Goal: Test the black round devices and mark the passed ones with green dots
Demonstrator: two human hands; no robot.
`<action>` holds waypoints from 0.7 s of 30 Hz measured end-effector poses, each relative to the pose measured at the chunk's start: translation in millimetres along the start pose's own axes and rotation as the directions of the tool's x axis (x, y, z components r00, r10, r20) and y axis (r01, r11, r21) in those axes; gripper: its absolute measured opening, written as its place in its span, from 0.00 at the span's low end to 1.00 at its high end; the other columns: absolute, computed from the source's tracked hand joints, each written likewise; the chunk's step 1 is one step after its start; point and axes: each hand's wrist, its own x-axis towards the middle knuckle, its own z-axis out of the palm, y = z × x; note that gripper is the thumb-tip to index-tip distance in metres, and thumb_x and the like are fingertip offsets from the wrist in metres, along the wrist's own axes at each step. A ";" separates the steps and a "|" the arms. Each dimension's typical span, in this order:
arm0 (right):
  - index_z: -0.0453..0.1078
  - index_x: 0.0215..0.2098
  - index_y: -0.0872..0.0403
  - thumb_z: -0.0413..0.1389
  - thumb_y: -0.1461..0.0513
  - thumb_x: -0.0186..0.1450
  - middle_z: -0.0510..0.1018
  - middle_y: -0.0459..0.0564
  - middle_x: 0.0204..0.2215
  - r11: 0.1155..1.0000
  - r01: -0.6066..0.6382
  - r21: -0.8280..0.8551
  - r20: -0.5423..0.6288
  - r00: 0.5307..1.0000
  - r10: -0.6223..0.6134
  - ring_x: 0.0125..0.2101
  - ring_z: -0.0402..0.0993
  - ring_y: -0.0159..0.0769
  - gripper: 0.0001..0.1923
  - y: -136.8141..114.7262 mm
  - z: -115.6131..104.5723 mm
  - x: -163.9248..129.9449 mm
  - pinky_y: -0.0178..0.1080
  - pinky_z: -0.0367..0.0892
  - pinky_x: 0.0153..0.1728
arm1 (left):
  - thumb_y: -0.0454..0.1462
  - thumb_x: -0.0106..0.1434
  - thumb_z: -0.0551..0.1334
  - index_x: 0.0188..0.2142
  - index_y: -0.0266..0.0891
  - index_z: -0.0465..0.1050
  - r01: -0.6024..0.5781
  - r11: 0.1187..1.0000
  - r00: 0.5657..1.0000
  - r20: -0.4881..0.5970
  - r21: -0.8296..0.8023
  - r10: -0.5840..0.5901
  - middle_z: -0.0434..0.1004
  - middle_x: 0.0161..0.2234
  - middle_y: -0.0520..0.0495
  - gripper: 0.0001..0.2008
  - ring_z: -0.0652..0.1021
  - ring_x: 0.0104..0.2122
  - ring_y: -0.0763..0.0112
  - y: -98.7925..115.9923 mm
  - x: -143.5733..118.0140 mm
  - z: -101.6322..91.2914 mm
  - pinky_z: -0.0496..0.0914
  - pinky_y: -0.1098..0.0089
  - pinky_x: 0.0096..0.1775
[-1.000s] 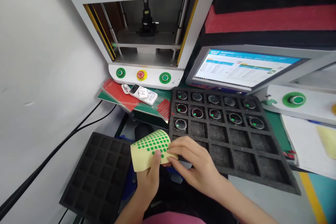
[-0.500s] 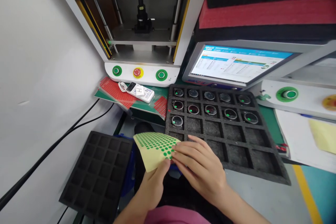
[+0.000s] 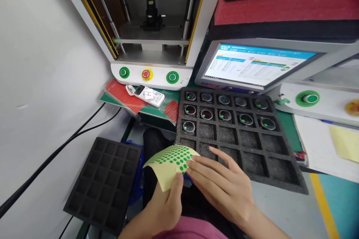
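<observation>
My left hand grips a pale yellow sheet of small green dot stickers, thumb pressed on its lower right corner. My right hand lies beside it, fingertips touching the sheet's right edge where the dots end. Just behind them sits a black foam tray whose far rows hold round glass-faced parts, some marked with a green dot. The tray's near cells hold nothing.
A second black foam tray with bare cells lies at the lower left. Behind stand a white press machine with green and red buttons, a tilted monitor, red sticker sheets, a white handheld device and black cables.
The sticker sheet and both hands have shifted slightly right and toward me. My left thumb has slid up onto the sheet's corner. The camera has tilted a little lower.
</observation>
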 end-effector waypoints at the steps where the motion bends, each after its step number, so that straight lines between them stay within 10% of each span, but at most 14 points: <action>1: 0.75 0.38 0.58 0.57 0.69 0.66 0.84 0.46 0.35 1.000 0.000 -0.005 -0.004 1.000 0.000 0.39 0.81 0.33 0.05 -0.6 -0.1 -0.6 0.43 0.58 0.63 | 0.49 0.66 0.54 0.46 0.37 0.79 0.020 1.000 1.000 -0.005 -0.009 -0.020 0.83 0.43 0.38 0.23 0.74 0.56 0.57 -1.6 -0.5 0.0 0.60 0.61 0.63; 8: 0.75 0.40 0.58 0.55 0.68 0.68 0.84 0.47 0.35 0.998 0.052 0.036 0.098 0.994 -0.056 0.38 0.81 0.31 0.06 -0.2 -6.2 1.8 0.41 0.64 0.59 | 0.41 0.69 0.51 0.46 0.40 0.79 -0.176 0.977 0.984 0.053 0.123 0.171 0.83 0.41 0.41 0.18 0.80 0.45 0.61 6.3 3.6 -4.4 0.67 0.64 0.57; 14: 0.71 0.41 0.56 0.52 0.67 0.69 0.82 0.49 0.32 0.932 -0.096 0.349 0.241 0.970 0.010 0.32 0.79 0.30 0.06 -3.5 -16.0 7.5 0.35 0.77 0.39 | 0.39 0.69 0.44 0.10 0.43 0.60 -0.157 0.978 0.927 0.362 0.135 0.099 0.63 0.10 0.52 0.30 0.71 0.16 0.73 21.2 10.4 -16.6 0.69 0.72 0.31; 16: 0.69 0.45 0.56 0.55 0.66 0.67 0.81 0.54 0.40 0.898 -0.210 0.386 0.267 0.958 0.109 0.42 0.78 0.34 0.08 -4.1 -18.1 8.3 0.36 0.76 0.43 | 0.37 0.66 0.45 0.09 0.43 0.56 -0.129 0.989 0.867 0.493 0.070 0.078 0.57 0.08 0.55 0.27 0.64 0.12 0.77 22.7 14.9 -21.0 0.64 0.74 0.24; 21: 0.61 0.59 0.57 0.58 0.60 0.64 0.74 0.62 0.53 0.833 -0.331 0.443 0.447 0.887 0.115 0.56 0.70 0.45 0.26 0.3 -16.7 13.6 0.47 0.70 0.55 | 0.38 0.63 0.48 0.10 0.43 0.54 -0.249 0.968 0.560 0.809 -0.044 0.181 0.60 0.09 0.52 0.24 0.63 0.12 0.76 22.5 28.4 -29.9 0.57 0.72 0.20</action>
